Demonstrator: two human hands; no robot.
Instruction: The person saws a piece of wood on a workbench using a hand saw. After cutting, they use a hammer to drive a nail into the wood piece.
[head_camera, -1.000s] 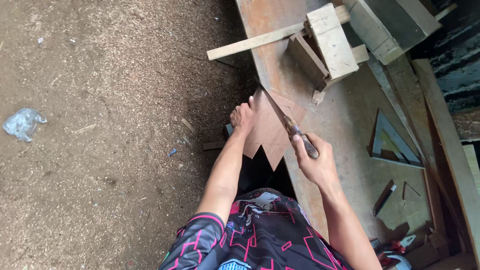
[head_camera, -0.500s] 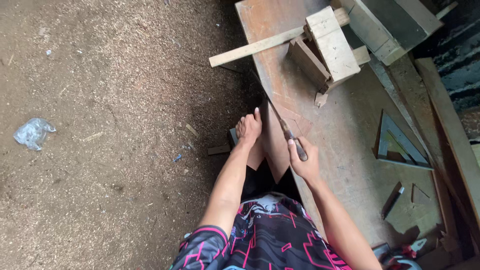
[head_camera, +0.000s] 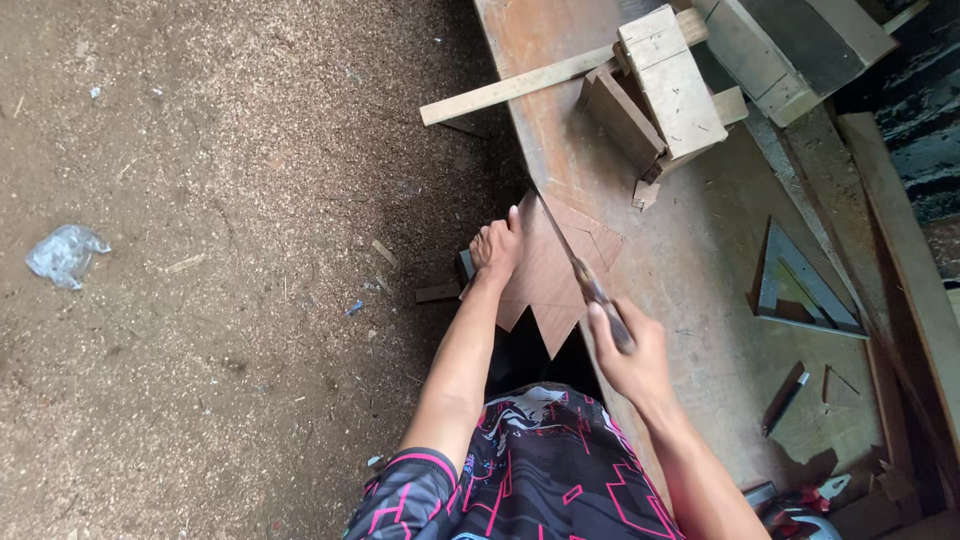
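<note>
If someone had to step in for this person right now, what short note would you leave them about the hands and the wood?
Left hand: pressed flat on the thin brown board, holding it down where it overhangs the workbench edge.
Right hand: gripping the handle of a small saw, blade lying across the board.
Done: the board's near edge already shows pointed zigzag notches.
Left: the saw sits mid-board along a marked line, so that cut is not finished.
Nearby: wooden block jig, metal square.

At the worn wooden bench (head_camera: 700, 280) edge, the left hand (head_camera: 497, 250) presses a zigzag-cut brown plywood piece (head_camera: 545, 290) flat; the right hand (head_camera: 625, 350) grips a slim handsaw (head_camera: 575, 265) crossing it.
</note>
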